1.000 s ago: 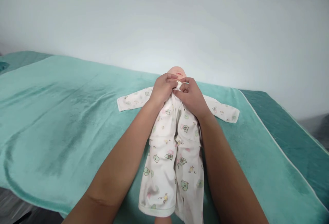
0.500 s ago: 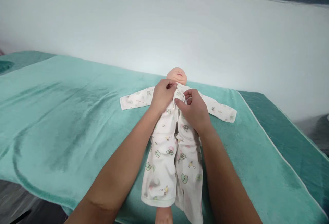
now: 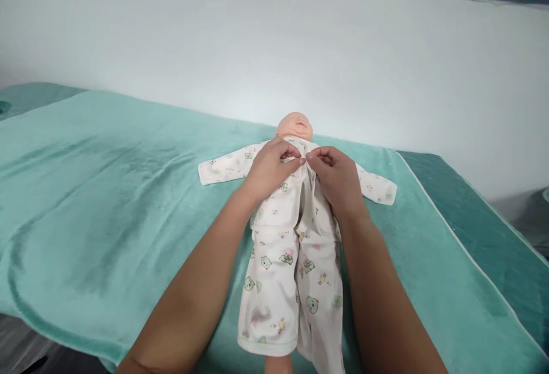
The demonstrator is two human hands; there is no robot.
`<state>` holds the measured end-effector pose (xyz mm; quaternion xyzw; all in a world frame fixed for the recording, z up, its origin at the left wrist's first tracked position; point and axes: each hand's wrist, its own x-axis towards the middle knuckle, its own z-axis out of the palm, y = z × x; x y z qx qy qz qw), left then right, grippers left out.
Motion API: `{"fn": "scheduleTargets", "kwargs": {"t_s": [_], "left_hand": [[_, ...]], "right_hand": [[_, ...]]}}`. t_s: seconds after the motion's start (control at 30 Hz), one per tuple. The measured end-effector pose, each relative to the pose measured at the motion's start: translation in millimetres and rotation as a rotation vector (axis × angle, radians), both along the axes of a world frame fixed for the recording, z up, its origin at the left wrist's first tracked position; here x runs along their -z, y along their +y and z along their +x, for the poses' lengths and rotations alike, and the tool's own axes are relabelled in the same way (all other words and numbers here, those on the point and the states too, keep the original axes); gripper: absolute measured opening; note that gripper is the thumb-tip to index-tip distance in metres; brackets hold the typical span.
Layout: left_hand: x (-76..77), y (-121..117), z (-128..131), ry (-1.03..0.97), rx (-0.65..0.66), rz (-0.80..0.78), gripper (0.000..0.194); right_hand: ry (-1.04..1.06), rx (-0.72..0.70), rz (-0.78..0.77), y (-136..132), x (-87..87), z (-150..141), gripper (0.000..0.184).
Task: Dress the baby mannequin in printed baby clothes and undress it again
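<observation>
Onesie (image 3: pixel 274 248), creased printed cloth, plush blanket (image 3: pixel 107 191)

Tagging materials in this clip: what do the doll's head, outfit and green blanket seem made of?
Doll's head: probably smooth, low-sheen vinyl, judging by its moulded look.
Outfit: matte, thin fabric, perhaps cotton, given its creases and printed pattern.
Blanket: plush, possibly polyester fleece; streaky shading suggests a brushed pile.

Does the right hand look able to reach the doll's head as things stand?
Probably yes: the head lies close and nothing blocks the right hand, though it seems to be pinching the outfit.
</observation>
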<state>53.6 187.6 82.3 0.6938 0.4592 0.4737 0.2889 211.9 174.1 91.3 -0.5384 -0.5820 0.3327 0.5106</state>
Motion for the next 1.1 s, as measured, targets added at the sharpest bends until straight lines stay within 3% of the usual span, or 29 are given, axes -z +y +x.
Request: {"fn": "scheduleTargets", "kwargs": {"t_s": [0.13,0.3,0.53,0.73,1.1], "left_hand": [[-0.1,-1,4,-0.044,0.020,-0.015,0.006],[1.0,-3,7,-0.247,0.073,-0.116,0.010],[2.4,-4,8,-0.263,0.066,-0.120,0.010],[0.2,-6,6,-0.387,0.084,-0.188,0.009],[-12.0,-15,5,-0.374,0.078,-0.358,0.021]], "right_hand": [[-0.012,-0.009,-0.037,1,1.1,1,0.015],[0.127,-0.105,-0.040,-1,5.8,7,0.019],[0.215,-0.203,-0.014,-5,9.5,8,0.026],[0.109,-0.179,-0.018,-8,7.4,5,0.026],[-0.221,-0.090,0.043,-17,1.0,-10,0.019]]}}
